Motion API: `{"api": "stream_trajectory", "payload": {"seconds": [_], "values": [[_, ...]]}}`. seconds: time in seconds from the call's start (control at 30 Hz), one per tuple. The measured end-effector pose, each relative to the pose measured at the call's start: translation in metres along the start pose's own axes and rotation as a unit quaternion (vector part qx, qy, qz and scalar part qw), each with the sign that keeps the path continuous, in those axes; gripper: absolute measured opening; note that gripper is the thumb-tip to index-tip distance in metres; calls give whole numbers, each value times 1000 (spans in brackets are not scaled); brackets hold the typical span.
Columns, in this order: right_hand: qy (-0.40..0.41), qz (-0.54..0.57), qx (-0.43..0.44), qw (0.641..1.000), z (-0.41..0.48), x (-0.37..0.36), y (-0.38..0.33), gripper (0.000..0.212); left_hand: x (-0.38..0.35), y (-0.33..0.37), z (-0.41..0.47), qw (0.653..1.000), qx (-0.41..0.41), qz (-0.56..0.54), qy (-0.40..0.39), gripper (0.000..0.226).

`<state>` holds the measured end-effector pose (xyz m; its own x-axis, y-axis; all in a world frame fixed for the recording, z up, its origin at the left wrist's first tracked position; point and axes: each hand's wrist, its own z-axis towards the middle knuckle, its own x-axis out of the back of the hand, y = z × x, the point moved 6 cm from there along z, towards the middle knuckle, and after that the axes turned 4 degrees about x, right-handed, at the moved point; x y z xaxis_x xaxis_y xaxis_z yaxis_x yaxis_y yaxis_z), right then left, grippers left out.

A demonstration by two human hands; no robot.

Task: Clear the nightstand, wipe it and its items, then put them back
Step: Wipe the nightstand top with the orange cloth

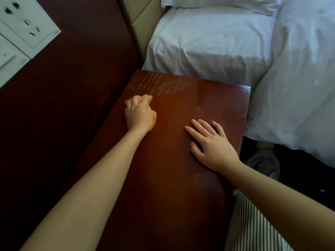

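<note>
White bed (pixel 208 42) sheets sit just past the nightstand (pixel 177 160), and wall sockets (pixel 27 24) are off to its left. The nightstand top is dark, shiny wood. It looks hard and smooth, so a cloth should slide on it easily. Near its far left corner the person's left hand (pixel 138 115) is curled round a small orange cloth (pixel 147 98) and presses it down on the wood. The cloth looks soft, light and squishy, easy to bunch up in one fist, which is how it is held. Thin pale scratches (pixel 159 83) show just beyond the cloth. The right hand (pixel 212 144) lies flat on the nightstand's right side, fingers (pixel 193 133) straight and spread, holding nothing. I think it steadies the person. Both arms reach out long and low.
</note>
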<state>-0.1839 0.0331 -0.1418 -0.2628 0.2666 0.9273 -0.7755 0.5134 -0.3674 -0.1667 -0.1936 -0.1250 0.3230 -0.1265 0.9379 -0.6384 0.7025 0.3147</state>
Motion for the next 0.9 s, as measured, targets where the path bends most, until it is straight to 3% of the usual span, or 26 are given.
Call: {"api": "stream_trajectory", "payload": {"seconds": [0.13,0.23,0.3,0.4,0.5,0.57,0.63,0.73,0.9], "values": [[-4,1,3,1000,0,1,0,63,8,-1,-33,984,-156,-59,-68,38],[-11,3,7,1000,0,0,0,66,15,-31,-37,971,-196,-73,-114,41],[-5,8,7,1000,0,1,0,65,20,-53,-21,984,-144,-54,-85,39],[5,7,9,1000,0,1,0,61,21,-62,3,1000,7,-14,-14,37],[5,6,8,1000,0,1,0,60,17,-46,16,990,135,17,45,37],[3,5,5,1000,0,1,0,61,10,-31,21,985,163,9,56,37],[0,3,4,1000,-1,1,0,61,3,-13,23,991,129,2,46,37],[-11,7,5,1000,0,2,0,64,-3,7,11,1000,14,-5,11,37],[-8,10,2,1000,-1,2,0,65,2,10,-28,987,-140,-50,-52,37]]}}
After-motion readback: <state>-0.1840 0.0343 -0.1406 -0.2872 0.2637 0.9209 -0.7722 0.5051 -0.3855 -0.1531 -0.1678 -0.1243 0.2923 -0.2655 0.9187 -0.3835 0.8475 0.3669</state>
